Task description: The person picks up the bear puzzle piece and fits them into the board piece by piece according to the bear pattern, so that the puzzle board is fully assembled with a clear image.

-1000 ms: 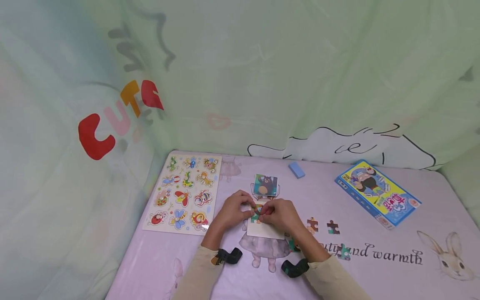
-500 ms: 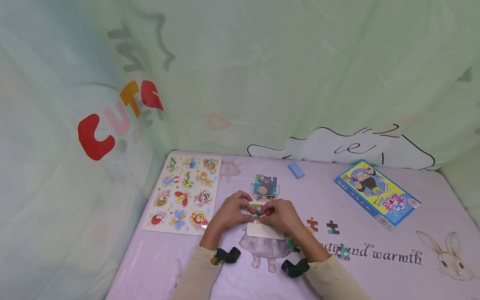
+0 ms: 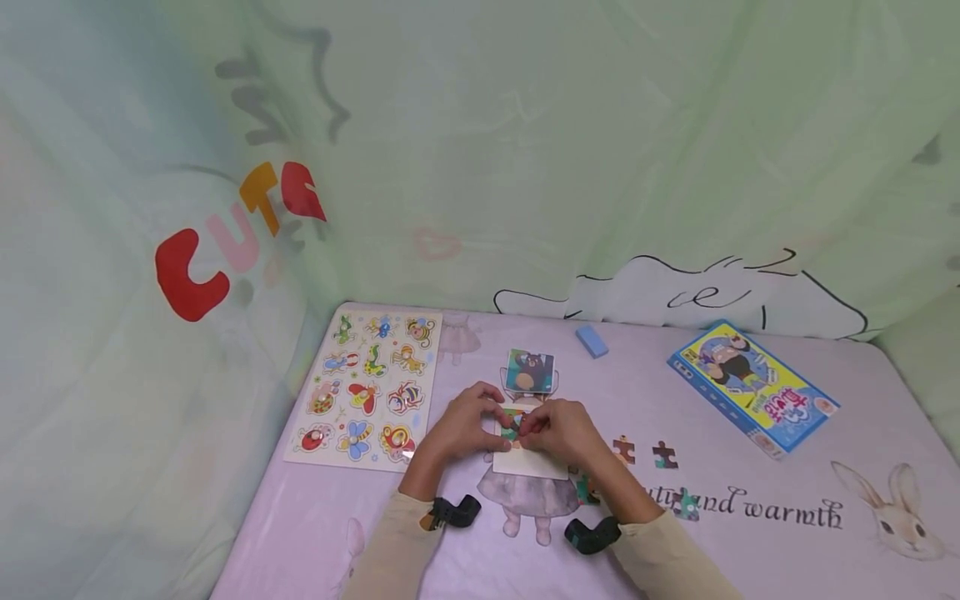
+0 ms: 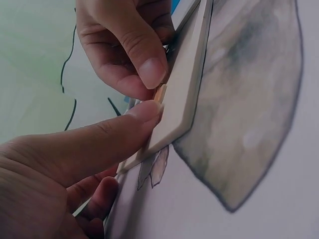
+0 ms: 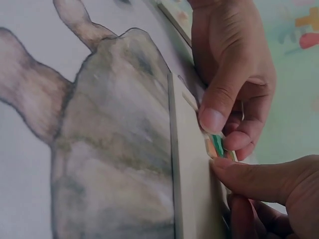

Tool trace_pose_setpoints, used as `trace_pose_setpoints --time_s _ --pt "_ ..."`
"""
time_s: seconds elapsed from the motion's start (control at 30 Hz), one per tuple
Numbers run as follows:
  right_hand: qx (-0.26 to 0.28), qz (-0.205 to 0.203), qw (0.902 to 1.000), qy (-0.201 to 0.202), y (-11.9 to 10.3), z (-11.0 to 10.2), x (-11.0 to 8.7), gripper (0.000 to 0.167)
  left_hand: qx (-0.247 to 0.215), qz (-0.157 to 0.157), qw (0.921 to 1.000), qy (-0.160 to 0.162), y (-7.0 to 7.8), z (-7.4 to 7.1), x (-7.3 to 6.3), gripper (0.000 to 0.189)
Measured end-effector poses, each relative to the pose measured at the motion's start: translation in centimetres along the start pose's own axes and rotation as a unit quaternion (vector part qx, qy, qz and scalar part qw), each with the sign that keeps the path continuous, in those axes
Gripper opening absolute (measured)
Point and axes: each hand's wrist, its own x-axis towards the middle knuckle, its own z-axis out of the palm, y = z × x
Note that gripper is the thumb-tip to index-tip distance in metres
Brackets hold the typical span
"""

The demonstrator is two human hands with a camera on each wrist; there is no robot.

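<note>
Puzzle tray is looking like smooth, matt wood tbh. Box is looking like printed card, and the curtain is showing wrinkly cloth.

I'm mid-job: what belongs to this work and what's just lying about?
Part of the job, likely:
flat cream board under the left hand and right hand
green-and-orange jigsaw pieces on it
loose multicoloured jigsaw pieces
square bear picture, perhaps the guide

Apparently lying about:
cream rectangular board of colourful insects
blue rectangular block
blue-and-yellow printed box
</note>
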Motion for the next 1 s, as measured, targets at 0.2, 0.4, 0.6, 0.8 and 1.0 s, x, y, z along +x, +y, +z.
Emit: trace_pose_setpoints --time_s 0.2,0.4,0.6,0.8,1.0 --pt "0.003 0.001 0.9999 -0.012 -0.11 -0.16 -0.16 0.01 0.004 0.0 1.0 0.0 0.05 0.18 0.0 0.02" --pt "-0.012 -0.007 0.9999 -0.005 -0.19 -0.16 -0.15 0.01 0.004 0.001 1.0 0.003 0.05 0.13 0.12 0.018" --pt "-0.025 -0.02 0.9995 0.007 -0.12 -0.03 -0.04 0.012 -0.005 -0.003 1.0 0.007 0.07 0.14 0.11 0.015" --pt "-0.035 -0.018 0.999 0.022 -0.09 0.28 0.08 0.015 -0.006 -0.004 0.9999 0.007 0.04 0.23 0.2 0.011" --pt "-0.037 -0.029 0.9987 0.018 0.01 0.33 -0.15 0.012 -0.014 -0.009 0.9998 0.009 0.07 0.23 0.23 0.011"
